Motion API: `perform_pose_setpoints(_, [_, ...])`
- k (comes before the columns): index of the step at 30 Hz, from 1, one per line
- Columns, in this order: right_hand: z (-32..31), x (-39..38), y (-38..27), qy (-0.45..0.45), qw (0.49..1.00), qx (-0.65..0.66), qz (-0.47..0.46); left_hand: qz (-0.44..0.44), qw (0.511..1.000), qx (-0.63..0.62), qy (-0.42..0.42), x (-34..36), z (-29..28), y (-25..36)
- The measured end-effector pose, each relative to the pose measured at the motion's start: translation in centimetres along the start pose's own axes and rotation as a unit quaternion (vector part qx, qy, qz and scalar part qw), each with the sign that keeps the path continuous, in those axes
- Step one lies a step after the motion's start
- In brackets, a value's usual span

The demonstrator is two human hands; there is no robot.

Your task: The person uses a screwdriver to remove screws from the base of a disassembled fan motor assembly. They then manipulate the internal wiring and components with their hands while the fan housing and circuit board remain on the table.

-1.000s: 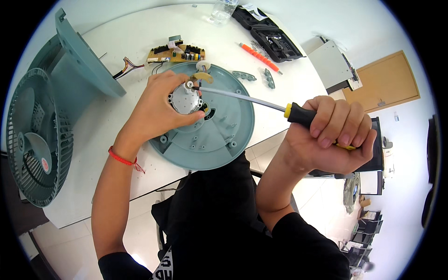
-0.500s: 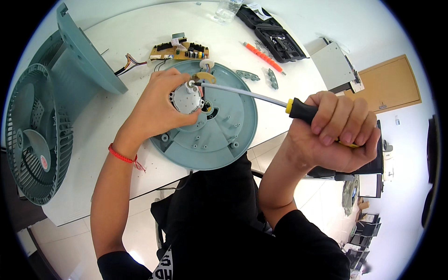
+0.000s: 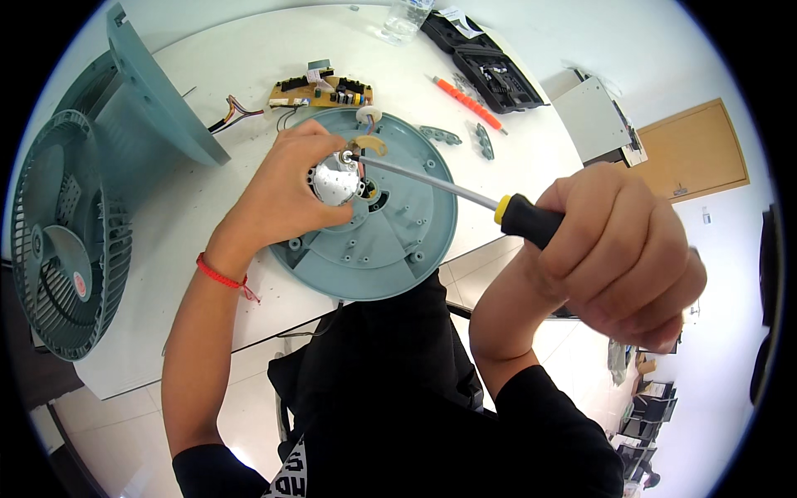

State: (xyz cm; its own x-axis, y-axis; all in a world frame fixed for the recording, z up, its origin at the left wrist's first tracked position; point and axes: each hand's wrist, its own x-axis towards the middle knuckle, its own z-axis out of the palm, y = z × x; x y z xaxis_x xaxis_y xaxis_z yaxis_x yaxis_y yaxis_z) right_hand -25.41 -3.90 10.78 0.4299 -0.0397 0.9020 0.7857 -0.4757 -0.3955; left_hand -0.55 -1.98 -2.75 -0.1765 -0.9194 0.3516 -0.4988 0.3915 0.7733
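My left hand [image 3: 286,187] is closed around a small round silver motor [image 3: 335,184], thumb on its near side and fingers on its far side. It holds the motor over a round grey-green plastic fan base [image 3: 398,241] with posts and slots. In my right hand [image 3: 618,249] is a screwdriver [image 3: 440,189] with a black and yellow handle, gripped in a fist. The shaft slants left and its tip meets the motor's upper edge, at a small white and metal piece [image 3: 347,156]. A tan curved piece [image 3: 370,145] lies just beyond.
A grey-green fan [image 3: 70,241] stands at the left with wires [image 3: 235,114] hanging out. Behind the base are a circuit board [image 3: 320,90], an orange stick-shaped tool [image 3: 469,105], small grey-green parts [image 3: 485,141], an open black tool case [image 3: 498,79] and a clear bottle [image 3: 404,21].
My right fist has turned around the handle and come closer, lower and slightly right. The motor in my left hand has tilted and shifted slightly right.
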Motion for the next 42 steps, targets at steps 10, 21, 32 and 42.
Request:
perform_pose_setpoints(10, [2.5,2.7,0.7,-0.191,0.981,0.041,0.024,0.061,0.997,-0.042,-0.036,0.3,-0.3,-0.8])
perform_pose_setpoints(21, [-0.3,5.9,1.9,-0.272,0.928,0.235,0.095,0.081,0.994,-0.034,-0.067,0.1,-0.6,-0.5])
perform_pose_setpoints(32, [0.0,7.6,3.4,-0.311,0.917,0.222,0.117,0.070,0.995,-0.042,-0.061,0.1,-0.4,-0.1])
perform_pose_setpoints(42, [1.3,4.5,0.7,-0.117,0.988,0.058,0.085,0.102,0.995,0.014,-0.016,0.0,-0.1,0.1])
